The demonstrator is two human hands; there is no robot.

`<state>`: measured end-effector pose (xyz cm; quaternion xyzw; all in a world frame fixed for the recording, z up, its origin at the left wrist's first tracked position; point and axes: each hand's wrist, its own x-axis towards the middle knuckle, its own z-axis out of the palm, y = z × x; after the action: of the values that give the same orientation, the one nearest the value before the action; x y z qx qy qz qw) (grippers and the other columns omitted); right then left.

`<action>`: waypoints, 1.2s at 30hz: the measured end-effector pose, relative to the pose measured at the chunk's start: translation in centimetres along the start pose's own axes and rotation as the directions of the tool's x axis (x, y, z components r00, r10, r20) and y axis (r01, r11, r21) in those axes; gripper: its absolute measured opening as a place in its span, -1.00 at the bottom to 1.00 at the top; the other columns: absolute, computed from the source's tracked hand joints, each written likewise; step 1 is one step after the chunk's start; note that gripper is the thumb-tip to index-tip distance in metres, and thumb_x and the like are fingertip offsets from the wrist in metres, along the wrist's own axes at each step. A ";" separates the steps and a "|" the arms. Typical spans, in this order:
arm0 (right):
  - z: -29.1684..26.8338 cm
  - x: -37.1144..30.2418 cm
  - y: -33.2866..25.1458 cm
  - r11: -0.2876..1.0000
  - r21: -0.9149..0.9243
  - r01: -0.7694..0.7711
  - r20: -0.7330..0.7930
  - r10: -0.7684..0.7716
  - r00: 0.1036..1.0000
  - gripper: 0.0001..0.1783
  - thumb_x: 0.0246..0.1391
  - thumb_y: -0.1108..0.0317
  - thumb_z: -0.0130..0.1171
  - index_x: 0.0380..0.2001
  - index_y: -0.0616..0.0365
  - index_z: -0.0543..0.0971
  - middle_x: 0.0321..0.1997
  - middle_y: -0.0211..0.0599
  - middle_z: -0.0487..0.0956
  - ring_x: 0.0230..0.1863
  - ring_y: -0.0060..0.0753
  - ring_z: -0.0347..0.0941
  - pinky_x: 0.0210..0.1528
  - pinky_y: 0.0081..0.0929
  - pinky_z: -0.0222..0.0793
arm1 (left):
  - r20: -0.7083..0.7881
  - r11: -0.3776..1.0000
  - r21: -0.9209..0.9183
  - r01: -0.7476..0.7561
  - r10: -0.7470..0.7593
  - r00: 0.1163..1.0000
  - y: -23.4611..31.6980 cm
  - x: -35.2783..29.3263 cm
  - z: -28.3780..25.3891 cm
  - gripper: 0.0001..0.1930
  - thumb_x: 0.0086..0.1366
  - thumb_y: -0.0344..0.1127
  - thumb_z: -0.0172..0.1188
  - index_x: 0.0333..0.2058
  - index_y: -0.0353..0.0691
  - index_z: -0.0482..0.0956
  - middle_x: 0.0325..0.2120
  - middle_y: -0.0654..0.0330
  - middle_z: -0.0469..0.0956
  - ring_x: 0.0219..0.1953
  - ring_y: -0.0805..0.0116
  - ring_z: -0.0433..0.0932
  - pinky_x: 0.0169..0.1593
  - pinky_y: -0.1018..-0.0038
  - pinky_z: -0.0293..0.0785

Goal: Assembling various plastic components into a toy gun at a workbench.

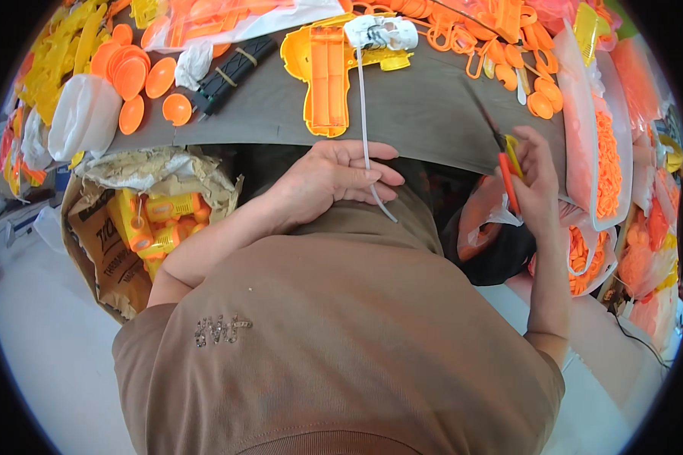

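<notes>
A yellow and orange toy gun shell (327,80) lies at the table's front edge, a white cylindrical part (381,33) at its top. From that part a thin whitish tube (363,98) hangs down over the edge. My left hand (340,174) has the tube between thumb and fingers, and its lower end curves free above my lap. Raised to the right, my right hand (535,178) grips a two-handled tool (508,186) like pliers or scissors, with red and yellow handles. Its dark, slender tip is blurred and points up-left, apart from the tube.
Orange round cups (131,76), a black rod-shaped part (235,72) and yellow pieces sit on the left. Orange loops (501,53) pile up at the back right. Below left stands a paper sack (114,250) of yellow-orange parts; a bin of orange pieces (607,167) is at right.
</notes>
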<state>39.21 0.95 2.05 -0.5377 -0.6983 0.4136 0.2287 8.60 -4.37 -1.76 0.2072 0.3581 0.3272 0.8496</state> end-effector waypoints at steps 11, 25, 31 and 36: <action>7.5 -2.6 -1.6 0.986 0.169 -0.002 0.396 -0.066 0.916 0.06 -0.28 -0.40 0.20 0.08 0.30 0.28 -0.25 -0.34 0.36 -0.27 -0.53 0.28 -0.27 -0.62 0.21 | 0.107 0.999 -0.025 0.031 -0.028 0.994 -0.1 0.9 -0.5 -0.57 0.23 -0.36 0.12 0.02 -0.45 0.31 -0.27 -0.08 0.56 -0.26 0.16 0.59 -0.11 0.37 0.51; 7.7 -3.3 -0.2 0.924 0.308 -0.228 0.558 0.019 0.830 -0.25 -0.17 0.04 0.36 0.02 0.27 0.36 -0.28 -0.29 0.46 -0.31 -0.55 0.35 -0.26 -0.56 0.30 | 0.109 0.998 0.057 0.041 -0.047 0.993 0.0 1.1 -0.3 -0.57 0.21 -0.37 0.15 0.02 -0.45 0.35 -0.41 0.01 0.60 -0.27 0.26 0.60 -0.10 0.41 0.49; 8.1 -3.0 -0.3 0.912 0.346 -0.221 0.541 -0.001 0.841 -0.23 -0.15 -0.08 0.31 0.01 0.27 0.39 -0.46 -0.49 0.37 -0.45 -0.70 0.24 -0.42 -0.66 0.16 | 0.100 0.996 0.072 0.048 -0.055 0.993 0.1 1.4 -0.4 -0.60 0.21 -0.38 0.15 -0.01 -0.46 0.37 -0.42 0.00 0.60 -0.30 0.28 0.60 -0.12 0.42 0.50; 8.0 -2.8 0.1 0.894 0.361 -0.266 0.580 0.009 0.815 -0.33 -0.13 0.04 0.34 -0.02 0.23 0.41 -0.52 -0.46 0.39 -0.47 -0.68 0.27 -0.45 -0.63 0.23 | 0.066 0.996 0.082 0.040 -0.046 0.997 0.5 1.2 -0.2 -0.63 0.21 -0.39 0.14 -0.05 -0.46 0.39 -0.43 -0.01 0.60 -0.31 0.28 0.60 -0.14 0.44 0.49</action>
<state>34.03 -4.33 -2.12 -0.3784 -0.5847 0.7116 0.0927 8.88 -3.20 -2.19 0.2446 0.3464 0.2868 0.8590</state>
